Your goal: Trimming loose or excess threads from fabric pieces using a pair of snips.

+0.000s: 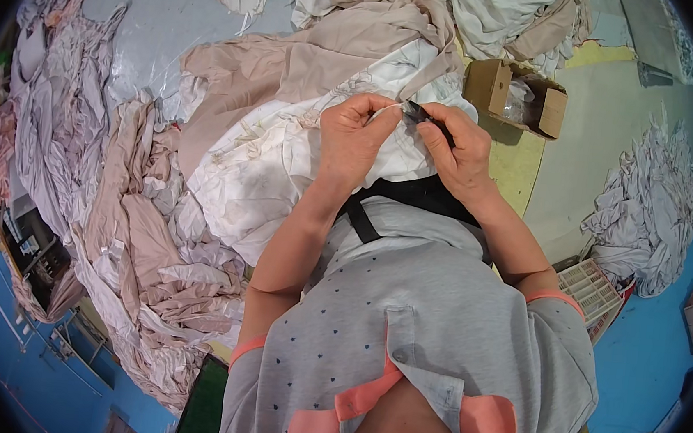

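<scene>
My left hand (355,139) is closed in a pinch, with a thin white edge or thread of the cloth between thumb and forefinger. In my right hand (461,154) is a pair of black thread snips (437,124), its tip close to the left fingertips. Whether the blades touch the cloth is too small to tell. Below and around both hands, a white printed cloth (264,164) lies bunched across my lap, joined or overlapped by beige cloth (294,59) spreading to the left and far side.
An open cardboard box (489,93) with clear plastic inside stands just beyond my right hand. Heaps of beige fabric (139,235) and greyish fabric (64,101) crowd the left. To the right are a grey-white cloth pile (648,206) and a slatted crate (591,296) on the blue floor (655,359).
</scene>
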Demonstrator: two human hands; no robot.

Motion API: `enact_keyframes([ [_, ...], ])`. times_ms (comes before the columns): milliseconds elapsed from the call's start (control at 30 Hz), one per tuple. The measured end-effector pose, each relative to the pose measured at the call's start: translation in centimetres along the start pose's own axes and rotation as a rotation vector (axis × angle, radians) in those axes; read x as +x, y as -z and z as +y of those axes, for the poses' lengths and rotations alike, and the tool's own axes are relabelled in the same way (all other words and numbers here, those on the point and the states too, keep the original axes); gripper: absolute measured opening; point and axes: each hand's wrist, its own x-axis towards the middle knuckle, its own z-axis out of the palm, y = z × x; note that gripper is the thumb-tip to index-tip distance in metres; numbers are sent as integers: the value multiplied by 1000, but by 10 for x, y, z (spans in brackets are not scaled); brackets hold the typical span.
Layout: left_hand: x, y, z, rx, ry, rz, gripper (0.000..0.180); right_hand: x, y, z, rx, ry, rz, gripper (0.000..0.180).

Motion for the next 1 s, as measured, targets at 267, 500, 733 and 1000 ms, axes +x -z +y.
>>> enact_keyframes([
  [267, 0, 0, -1, 6, 9, -3, 7, 3, -1, 1, -29, 45, 9, 16],
  [500, 1, 0, -2, 18, -22, -8, 7, 5, -1, 0, -33, 70, 24, 13],
  [733, 0, 0, -5, -22, -11, -9, 5, 2, 1, 4, 35, 16, 67, 14],
  [1000, -1, 0, -12, 434, -567, 58, 9, -4, 9, 10, 118, -103, 66, 19],
])
